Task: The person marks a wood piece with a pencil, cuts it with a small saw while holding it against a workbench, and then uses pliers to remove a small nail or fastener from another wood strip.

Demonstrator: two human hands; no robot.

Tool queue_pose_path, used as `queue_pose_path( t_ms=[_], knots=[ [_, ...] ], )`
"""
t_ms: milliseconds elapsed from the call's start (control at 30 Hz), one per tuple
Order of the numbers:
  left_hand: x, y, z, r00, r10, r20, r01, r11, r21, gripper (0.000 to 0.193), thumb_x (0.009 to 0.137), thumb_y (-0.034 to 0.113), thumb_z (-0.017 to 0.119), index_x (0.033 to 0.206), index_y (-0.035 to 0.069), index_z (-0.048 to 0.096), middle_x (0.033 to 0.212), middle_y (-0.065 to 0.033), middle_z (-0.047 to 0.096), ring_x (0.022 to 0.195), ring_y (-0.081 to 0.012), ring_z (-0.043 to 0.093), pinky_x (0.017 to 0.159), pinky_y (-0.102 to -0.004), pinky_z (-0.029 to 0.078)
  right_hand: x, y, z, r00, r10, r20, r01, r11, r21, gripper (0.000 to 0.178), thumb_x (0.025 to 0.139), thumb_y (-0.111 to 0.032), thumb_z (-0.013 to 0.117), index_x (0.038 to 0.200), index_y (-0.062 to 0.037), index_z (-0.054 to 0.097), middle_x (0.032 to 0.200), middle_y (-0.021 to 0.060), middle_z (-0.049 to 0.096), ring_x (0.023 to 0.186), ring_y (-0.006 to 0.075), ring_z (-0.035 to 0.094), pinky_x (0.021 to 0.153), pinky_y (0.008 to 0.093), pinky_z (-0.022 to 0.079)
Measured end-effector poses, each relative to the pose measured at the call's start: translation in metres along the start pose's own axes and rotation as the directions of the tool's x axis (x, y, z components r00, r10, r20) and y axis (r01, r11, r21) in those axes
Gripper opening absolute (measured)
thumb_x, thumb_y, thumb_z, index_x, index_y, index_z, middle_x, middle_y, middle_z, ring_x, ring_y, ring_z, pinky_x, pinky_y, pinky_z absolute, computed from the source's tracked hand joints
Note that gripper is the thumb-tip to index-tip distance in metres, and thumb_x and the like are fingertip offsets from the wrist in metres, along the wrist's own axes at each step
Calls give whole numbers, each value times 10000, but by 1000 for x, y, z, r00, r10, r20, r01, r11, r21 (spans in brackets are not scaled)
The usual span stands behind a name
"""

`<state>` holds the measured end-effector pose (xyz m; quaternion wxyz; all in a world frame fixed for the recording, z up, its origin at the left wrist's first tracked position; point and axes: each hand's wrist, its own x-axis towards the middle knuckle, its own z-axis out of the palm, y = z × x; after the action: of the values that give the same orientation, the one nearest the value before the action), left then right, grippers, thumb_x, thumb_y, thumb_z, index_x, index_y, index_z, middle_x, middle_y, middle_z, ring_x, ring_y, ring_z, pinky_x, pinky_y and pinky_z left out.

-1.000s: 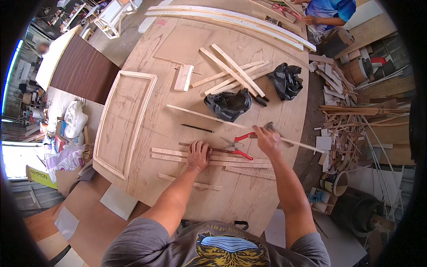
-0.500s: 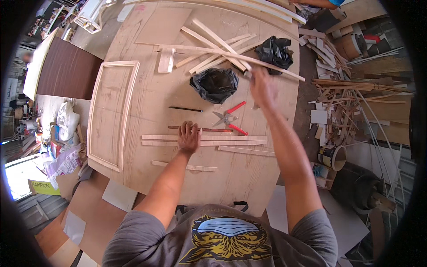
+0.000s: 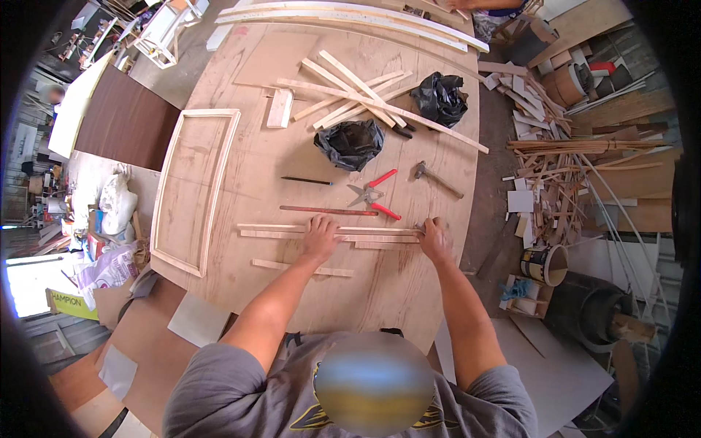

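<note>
Long thin wooden strips [image 3: 380, 231] lie side by side across the near part of the table. My left hand [image 3: 321, 237] is closed over them near their middle. At their right end, my right hand [image 3: 437, 237] pinches the strip tips with its fingers curled. A shorter wooden strip [image 3: 376, 246] lies just nearer, between my hands. Beyond them are a flat reddish stick [image 3: 328, 211], red-handled snips [image 3: 374, 196] with the jaws apart, and a dark pencil [image 3: 307, 180]. A hammer [image 3: 438, 179] rests farther right, its handle slanting toward the table's right edge.
A rectangular wooden frame [image 3: 207, 193] lies at the left. Two black plastic bags [image 3: 350, 144] sit beyond the snips, beside crossed wooden strips [image 3: 343, 91]. Long white boards [image 3: 350, 13] line the far edge. Offcuts [image 3: 537, 106] are piled right of the table; another person's arm [image 3: 485, 6] shows beyond.
My right hand has come back from the far right to the strips' right end. The hammer now lies on the table. My left hand has shifted slightly nearer, off the reddish stick.
</note>
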<state>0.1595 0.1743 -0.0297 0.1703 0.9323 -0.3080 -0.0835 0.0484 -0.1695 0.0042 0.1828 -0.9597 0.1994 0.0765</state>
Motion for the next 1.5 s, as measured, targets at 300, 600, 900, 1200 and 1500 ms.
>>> queue_pose_path(
  t_ms=[300,600,900,1200,1500],
  knots=[
    [-5,5,-41,988,143,-50,-149,981,-121,256,876,400,728,945,153,713,1002,-37,678,967,-267,648,894,-429,471,-7,-4,-35,993,23,-112,8,963,268,340,837,-234,810,1089,-61,661,963,101,660,883,313,683,761,434,527],
    [-49,75,-170,965,36,-260,-147,895,-421,251,916,337,736,919,87,713,867,-83,663,742,-277,692,612,-389,536,-32,-72,-160,926,280,-254,28,617,786,231,892,-236,793,869,-28,696,736,-2,617,719,108,563,676,311,462],
    [-129,101,-269,920,-8,-392,-122,945,-304,299,882,307,778,1016,42,745,932,-127,733,825,-291,703,701,-384,551,-79,-102,-236,904,313,-291,269,114,956,187,985,-211,695,967,-25,683,714,1,586,457,50,424,403,233,350],
    [-167,71,-329,767,95,-634,-90,995,40,287,823,384,793,900,110,757,820,-49,719,789,-278,680,731,-408,479,-118,-58,-259,860,405,-309,370,-81,925,211,988,-264,699,1014,-56,672,698,5,583,440,59,422,403,251,349],
    [-140,86,-270,1000,-23,-11,16,891,-454,310,956,355,689,1014,56,745,859,-165,719,824,-293,696,746,-400,529,-156,-142,-275,913,96,-398,408,-168,897,85,946,-99,702,1003,-59,653,770,-14,573,538,64,455,477,245,362]
  ],
)
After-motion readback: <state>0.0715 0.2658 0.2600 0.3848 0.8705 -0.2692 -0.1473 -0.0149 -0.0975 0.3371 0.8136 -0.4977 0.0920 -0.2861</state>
